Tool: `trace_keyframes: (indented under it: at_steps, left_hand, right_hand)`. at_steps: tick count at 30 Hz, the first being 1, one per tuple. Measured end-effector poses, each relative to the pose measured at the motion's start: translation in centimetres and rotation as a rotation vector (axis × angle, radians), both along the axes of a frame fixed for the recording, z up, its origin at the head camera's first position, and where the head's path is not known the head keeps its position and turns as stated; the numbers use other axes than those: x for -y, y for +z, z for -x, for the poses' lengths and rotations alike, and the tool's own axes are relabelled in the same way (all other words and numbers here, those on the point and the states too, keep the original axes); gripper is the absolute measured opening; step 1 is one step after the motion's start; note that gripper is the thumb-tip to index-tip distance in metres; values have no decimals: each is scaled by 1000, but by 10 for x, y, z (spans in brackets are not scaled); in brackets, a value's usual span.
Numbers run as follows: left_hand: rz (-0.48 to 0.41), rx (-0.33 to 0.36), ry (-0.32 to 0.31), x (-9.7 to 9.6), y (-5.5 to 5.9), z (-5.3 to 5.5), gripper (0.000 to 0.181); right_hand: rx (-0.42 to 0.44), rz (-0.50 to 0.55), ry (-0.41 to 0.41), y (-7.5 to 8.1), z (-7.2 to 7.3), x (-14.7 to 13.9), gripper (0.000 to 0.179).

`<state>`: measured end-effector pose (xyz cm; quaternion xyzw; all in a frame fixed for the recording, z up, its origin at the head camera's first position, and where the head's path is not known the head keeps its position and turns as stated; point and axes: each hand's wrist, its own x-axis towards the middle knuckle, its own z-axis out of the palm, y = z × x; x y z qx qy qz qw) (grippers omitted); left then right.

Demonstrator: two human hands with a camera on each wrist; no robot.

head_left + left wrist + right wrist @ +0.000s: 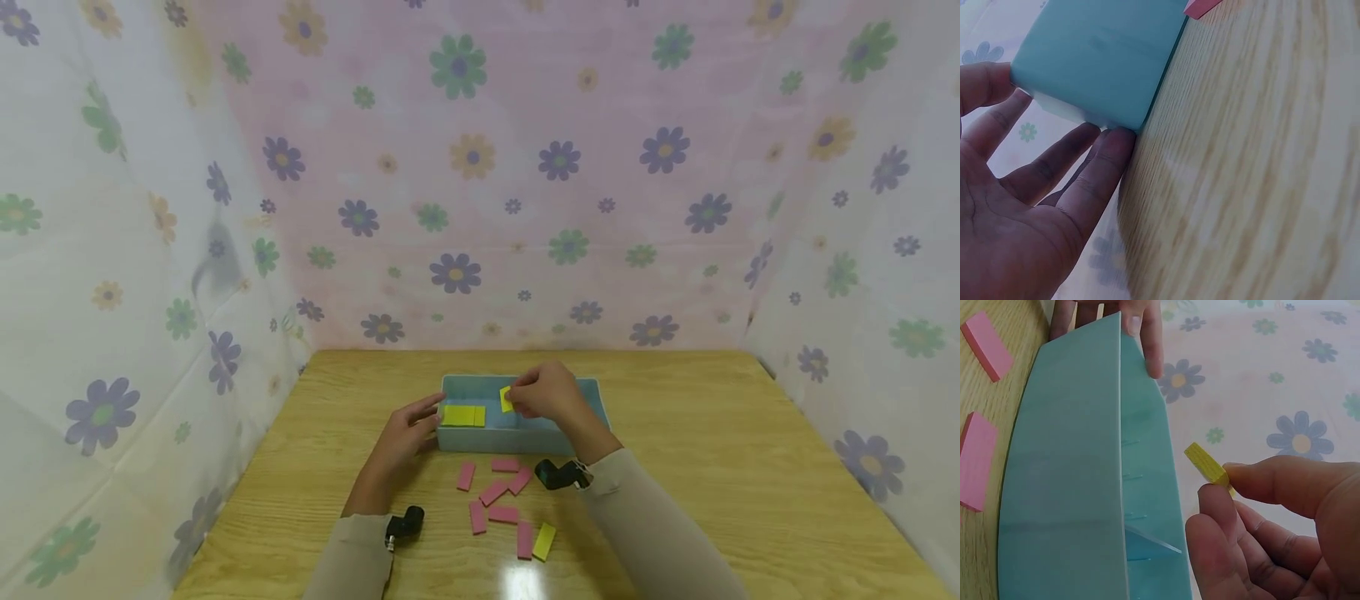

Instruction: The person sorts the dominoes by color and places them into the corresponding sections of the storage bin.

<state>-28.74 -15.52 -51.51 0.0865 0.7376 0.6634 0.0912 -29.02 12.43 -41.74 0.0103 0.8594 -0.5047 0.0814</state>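
Observation:
A light blue box stands on the wooden table. My left hand is at its left end; in the left wrist view the outstretched fingers touch the end wall. Over the box's middle, my right hand pinches a small flat yellow block between thumb and forefinger, above the rim. Yellow blocks lie side by side in the box's left part. A thin divider shows inside the box in the right wrist view.
Several pink blocks are scattered on the table in front of the box. One yellow block lies beside the nearest pink one. Flowered cloth hangs behind the table and along both sides.

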Motion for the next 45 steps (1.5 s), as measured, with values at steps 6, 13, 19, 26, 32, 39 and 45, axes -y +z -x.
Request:
trace_keyframes:
  at_steps: [6, 13, 19, 26, 32, 39, 45]
  left_hand:
    - [-4, -3, -1, 0, 1, -1, 46]
    - [-14, 31, 2, 1, -2, 1, 45]
    - [-6, 4, -12, 1, -1, 0, 46]
    - [-16, 15, -13, 0, -1, 0, 45]
    - [-13, 15, -17, 2, -4, 2, 45]
    - [-4, 22, -19, 3, -4, 4, 45]
    - [-5, 21, -19, 3, -3, 3, 45]
  right_hand:
    - [8, -23, -17, -1, 12, 4, 16]
    - [35, -64, 1, 3, 21, 12, 13]
    - [46, -108, 15, 2, 26, 20, 10]
    - [64, -151, 5, -2, 30, 25, 9]
    - [38, -194, -2, -4, 30, 27, 15]
    - [39, -231, -19, -9, 35, 32, 20]
    - [28, -251, -26, -13, 36, 36, 22]
